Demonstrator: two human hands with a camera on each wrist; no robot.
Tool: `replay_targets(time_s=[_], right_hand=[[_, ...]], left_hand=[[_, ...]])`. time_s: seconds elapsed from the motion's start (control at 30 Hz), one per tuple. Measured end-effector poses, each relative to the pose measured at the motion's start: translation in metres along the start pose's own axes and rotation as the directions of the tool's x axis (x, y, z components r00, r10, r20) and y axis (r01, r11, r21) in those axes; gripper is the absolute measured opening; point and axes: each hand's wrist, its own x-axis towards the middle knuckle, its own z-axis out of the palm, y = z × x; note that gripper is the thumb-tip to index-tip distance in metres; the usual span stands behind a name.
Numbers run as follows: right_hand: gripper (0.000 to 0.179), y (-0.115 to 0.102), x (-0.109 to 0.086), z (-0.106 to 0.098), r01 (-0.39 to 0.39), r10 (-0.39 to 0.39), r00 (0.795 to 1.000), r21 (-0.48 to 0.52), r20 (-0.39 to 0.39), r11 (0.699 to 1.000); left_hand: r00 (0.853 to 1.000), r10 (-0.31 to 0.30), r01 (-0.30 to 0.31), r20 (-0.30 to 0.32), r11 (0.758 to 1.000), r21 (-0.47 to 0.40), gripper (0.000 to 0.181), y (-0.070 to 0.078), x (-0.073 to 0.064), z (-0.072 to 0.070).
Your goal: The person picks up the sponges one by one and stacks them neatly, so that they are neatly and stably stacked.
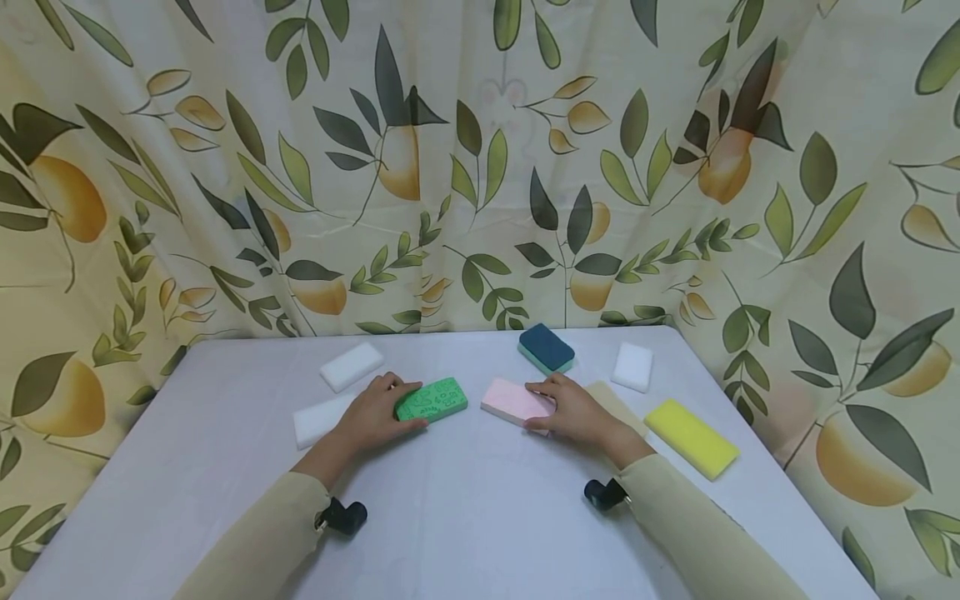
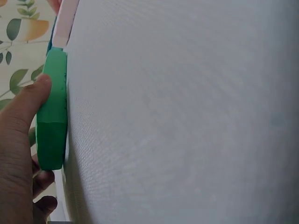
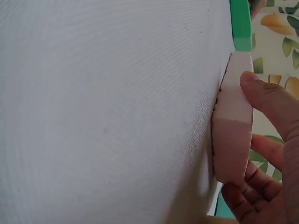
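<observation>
My left hand [image 1: 372,414] grips the outer end of a green patterned sponge [image 1: 435,400], thumb on the near side and fingers on the far side. In the left wrist view the thumb presses on the edge of the green sponge [image 2: 55,93], which lies at the table surface. My right hand [image 1: 576,412] holds a pink sponge [image 1: 512,398] by its right end in the same way. The right wrist view shows the thumb on the near edge of the pink sponge [image 3: 233,105] and fingers behind it. A small gap separates the two sponges in the head view.
White sponge blocks [image 1: 352,367] lie left of my left hand, one partly covered by it. Behind the right hand are a dark blue and green sponge [image 1: 547,347] and a white block [image 1: 633,367]. A beige piece [image 1: 617,402] and a yellow sponge [image 1: 692,437] lie to its right.
</observation>
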Motion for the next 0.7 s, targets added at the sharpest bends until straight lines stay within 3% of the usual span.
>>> replay_targets(time_s=[0.7], right_hand=[[0.071,-0.0016,0.004,-0.0013,-0.038,0.038,0.999,-0.014,0.029,0.999]], left_hand=[[0.999,-0.049,0.048,-0.01,0.996,-0.079,0.072,0.001,0.0028,-0.0012]])
